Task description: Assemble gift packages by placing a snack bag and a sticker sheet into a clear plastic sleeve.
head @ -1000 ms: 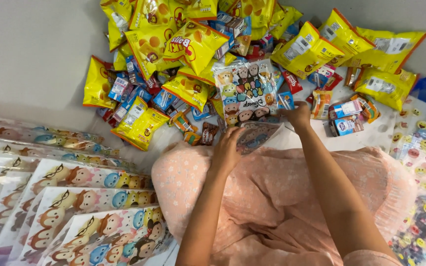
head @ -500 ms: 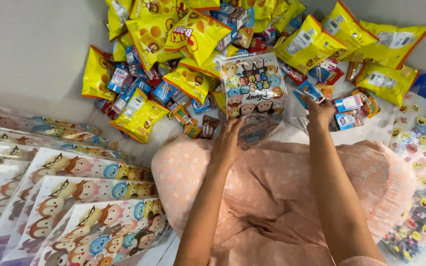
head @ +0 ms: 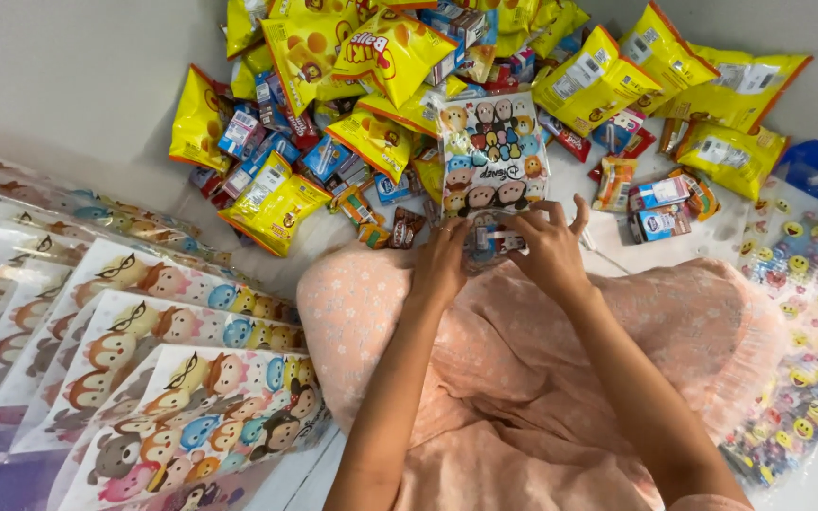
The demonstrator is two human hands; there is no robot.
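A clear plastic gift bag printed with rows of round cartoon animal faces point(head: 490, 156) is held flat at the edge of the lap, on the pink dotted fabric point(head: 523, 378), its open lower end pinched from the left by the curled fingers of the left hand point(head: 442, 265) and from the right by the thumb and forefinger of the right hand point(head: 549, 248), whose other fingers are spread. A small carton point(head: 496, 237) is seen through the bag between the two hands. Beyond the bag, yellow foil snack packets point(head: 598, 80) and small blue drink cartons point(head: 328, 156) are heaped on the pale floor point(head: 68, 76), while matching printed bags point(head: 144, 331) are fanned out to the left.

floor point(head: 78, 85): pale grey-white, smooth | light: even, soft | walls, windows, furniture: not in view
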